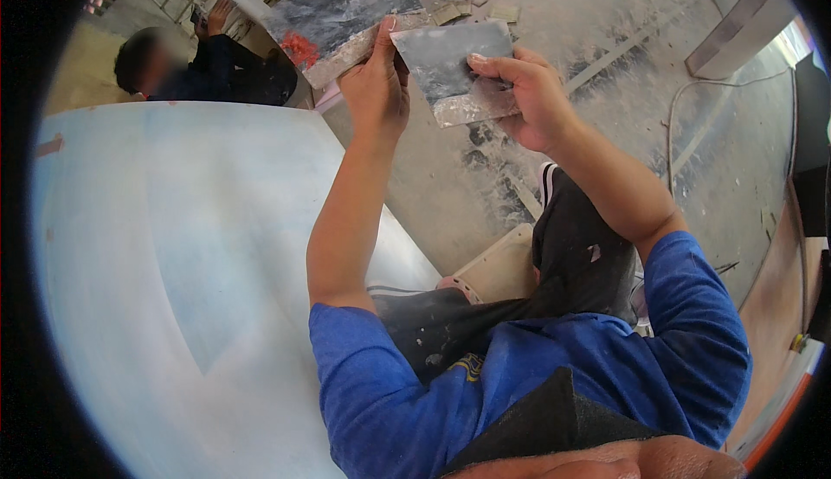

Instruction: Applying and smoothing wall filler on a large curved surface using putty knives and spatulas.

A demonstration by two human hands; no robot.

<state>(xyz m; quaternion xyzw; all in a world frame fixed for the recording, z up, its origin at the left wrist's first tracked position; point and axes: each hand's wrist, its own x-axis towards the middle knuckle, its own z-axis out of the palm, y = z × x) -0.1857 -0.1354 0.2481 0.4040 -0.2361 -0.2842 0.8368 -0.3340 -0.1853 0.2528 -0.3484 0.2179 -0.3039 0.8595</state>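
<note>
My left hand (377, 90) grips a wide, flat grey putty plate (351, 3) by its pale, crusted lower edge. A dab of red paste (299, 48) lies on the plate's left corner. Close on its right, my right hand (535, 98) is closed on a smaller grey putty spreader (448, 57), thumb on its face and fingers behind. The spreader's lower edge is coated with dried filler. Whether the two tools touch is hard to tell where they come close together. Both arms reach forward past my knees.
A large, smooth whitish-blue panel (234, 228) fills the left side. Beyond it, a person (221, 72) in dark clothes is low down, one hand raised. A pale seat (498, 267) shows between my legs. Flat scraps (446, 13), a cable (672, 124) and a post (736, 33) are ahead and right.
</note>
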